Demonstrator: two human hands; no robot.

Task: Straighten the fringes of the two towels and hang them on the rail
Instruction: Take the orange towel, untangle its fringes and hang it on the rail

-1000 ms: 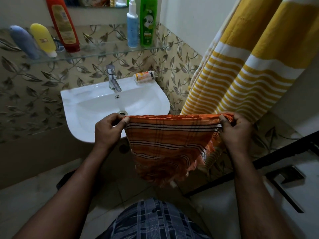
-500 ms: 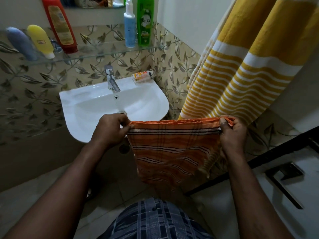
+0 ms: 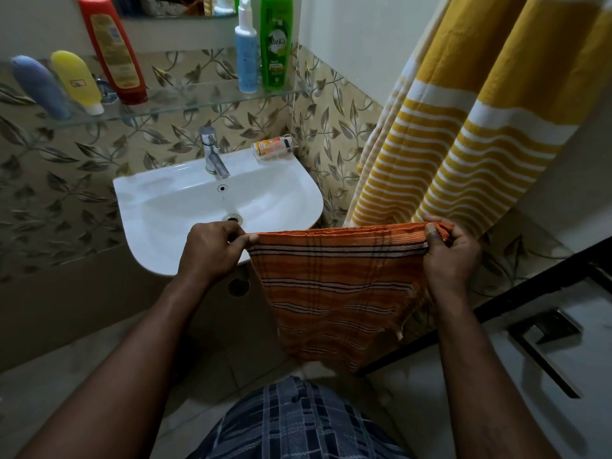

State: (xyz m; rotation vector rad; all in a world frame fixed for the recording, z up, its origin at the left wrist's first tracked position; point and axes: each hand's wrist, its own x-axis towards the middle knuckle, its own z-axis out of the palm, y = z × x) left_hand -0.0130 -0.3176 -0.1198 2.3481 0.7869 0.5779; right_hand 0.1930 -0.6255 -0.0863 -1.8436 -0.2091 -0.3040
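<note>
Head: left hand (image 3: 212, 250), right hand (image 3: 453, 258) pinch orange towel (image 3: 334, 293).

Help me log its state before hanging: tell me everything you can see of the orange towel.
The orange towel is thin woven cloth, orange with dark and pale stripes. It looks folded, its top edge stretched level between the left hand and right hand, which pinch its upper corners. The rest hangs loose, narrowing downward. Frayed fringe shows along its lower right side. Nothing else visibly touches it.
</note>
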